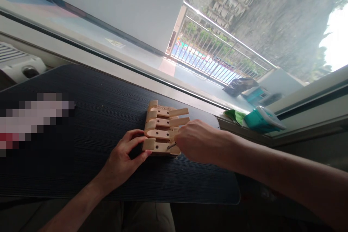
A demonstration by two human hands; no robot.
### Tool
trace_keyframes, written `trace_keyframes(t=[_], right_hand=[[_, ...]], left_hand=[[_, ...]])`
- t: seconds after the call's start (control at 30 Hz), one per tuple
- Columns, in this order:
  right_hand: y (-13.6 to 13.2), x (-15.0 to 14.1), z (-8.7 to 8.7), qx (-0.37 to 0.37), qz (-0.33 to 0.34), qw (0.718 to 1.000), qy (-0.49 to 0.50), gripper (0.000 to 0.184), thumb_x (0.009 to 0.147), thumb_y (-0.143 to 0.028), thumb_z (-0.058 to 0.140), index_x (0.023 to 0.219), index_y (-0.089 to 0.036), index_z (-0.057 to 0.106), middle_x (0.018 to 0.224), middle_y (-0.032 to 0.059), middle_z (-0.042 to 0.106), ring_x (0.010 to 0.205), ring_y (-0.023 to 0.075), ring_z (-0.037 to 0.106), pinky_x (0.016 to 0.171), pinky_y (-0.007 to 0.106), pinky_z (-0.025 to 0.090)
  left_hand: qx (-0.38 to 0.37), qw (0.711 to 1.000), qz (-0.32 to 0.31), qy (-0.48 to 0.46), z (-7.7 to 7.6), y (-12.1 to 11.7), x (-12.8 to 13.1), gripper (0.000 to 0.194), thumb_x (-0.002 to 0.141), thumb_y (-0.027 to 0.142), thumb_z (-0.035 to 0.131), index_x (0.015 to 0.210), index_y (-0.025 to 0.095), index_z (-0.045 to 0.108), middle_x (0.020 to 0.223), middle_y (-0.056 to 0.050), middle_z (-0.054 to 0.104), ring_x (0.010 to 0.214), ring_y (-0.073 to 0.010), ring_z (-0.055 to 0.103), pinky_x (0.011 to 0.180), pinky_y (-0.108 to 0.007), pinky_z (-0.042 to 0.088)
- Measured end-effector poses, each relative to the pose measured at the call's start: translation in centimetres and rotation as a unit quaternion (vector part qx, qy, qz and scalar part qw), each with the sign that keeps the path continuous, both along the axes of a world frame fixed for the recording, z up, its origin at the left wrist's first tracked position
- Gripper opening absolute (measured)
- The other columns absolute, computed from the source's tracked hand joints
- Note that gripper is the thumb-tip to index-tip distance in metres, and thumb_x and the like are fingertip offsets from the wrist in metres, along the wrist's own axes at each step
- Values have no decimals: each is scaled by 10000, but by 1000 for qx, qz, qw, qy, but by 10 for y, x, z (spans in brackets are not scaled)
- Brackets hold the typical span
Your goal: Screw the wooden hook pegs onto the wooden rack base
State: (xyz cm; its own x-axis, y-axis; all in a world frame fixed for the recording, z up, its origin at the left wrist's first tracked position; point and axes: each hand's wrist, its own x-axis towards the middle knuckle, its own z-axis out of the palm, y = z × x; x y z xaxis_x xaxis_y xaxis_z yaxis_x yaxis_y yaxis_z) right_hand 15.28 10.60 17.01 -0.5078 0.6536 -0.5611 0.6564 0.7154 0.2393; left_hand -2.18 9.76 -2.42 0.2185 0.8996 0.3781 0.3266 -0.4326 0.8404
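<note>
A pale wooden assembly (163, 134) with several parallel slats lies on the dark table (89, 134). Dark round screw heads or holes dot the slats, and two slats stick out to the right. At its left end, my left hand (125, 154) grips the assembly, with the thumb on the near corner and fingers along the left side. My right hand (197, 141) is closed at the right end. From its fingers a thin dark metal tool (172, 146), perhaps a hex key, reaches the right hole of the nearest slat. The tool's handle end is hidden in the fist.
A window sill borders the table's far side. On it, to the right, sit a teal container (263, 119) and a green cloth (235, 116). A blurred-out item (32, 119) lies at the table's left, near a white appliance (21, 63).
</note>
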Motion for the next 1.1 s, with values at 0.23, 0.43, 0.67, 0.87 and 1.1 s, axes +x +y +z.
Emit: trace_keyframes(t=[0.23, 0.43, 0.67, 0.87, 1.1], right_hand=[[3, -1, 6, 10, 19, 998, 62, 213, 831, -37, 517, 979, -141, 629, 1021, 76, 675, 775, 178, 645, 579, 278, 394], [2, 9, 2, 32, 38, 998, 48, 218, 874, -56, 479, 801, -155, 660, 821, 58, 689, 698, 154, 602, 516, 266, 307], [-1, 14, -2, 52, 43, 996, 57, 243, 841, -85, 502, 659, -153, 648, 608, 49, 640, 544, 126, 525, 469, 281, 181], [-2, 11, -4, 49, 60, 996, 51, 258, 846, -40, 465, 724, -149, 665, 684, 50, 662, 543, 137, 511, 475, 292, 198], [0, 2, -7, 32, 117, 992, 33, 278, 881, -60, 451, 796, -161, 696, 811, 74, 698, 705, 196, 587, 548, 302, 339]], left_hand=[[5, 1000, -1, 2, 1, -1, -1, 251, 822, 380, 619, 1030, 241, 641, 1195, -41, 551, 1122, -206, 567, 990, -335, 481], [-13, 1000, 9, 1, 6, -1, 1, 287, 796, 437, 618, 991, 232, 664, 1169, -52, 577, 1105, -229, 580, 977, -363, 495], [-11, 1000, 9, 0, 4, -2, 1, 290, 798, 436, 620, 1003, 235, 661, 1178, -54, 570, 1110, -218, 577, 980, -350, 492], [-1, 1000, 7, 1, 4, -2, 1, 271, 810, 416, 623, 1005, 230, 654, 1176, -48, 561, 1111, -210, 572, 981, -332, 486], [8, 1000, 0, 3, 5, -2, 0, 264, 813, 407, 626, 1013, 235, 650, 1176, -40, 562, 1108, -207, 574, 971, -320, 491]])
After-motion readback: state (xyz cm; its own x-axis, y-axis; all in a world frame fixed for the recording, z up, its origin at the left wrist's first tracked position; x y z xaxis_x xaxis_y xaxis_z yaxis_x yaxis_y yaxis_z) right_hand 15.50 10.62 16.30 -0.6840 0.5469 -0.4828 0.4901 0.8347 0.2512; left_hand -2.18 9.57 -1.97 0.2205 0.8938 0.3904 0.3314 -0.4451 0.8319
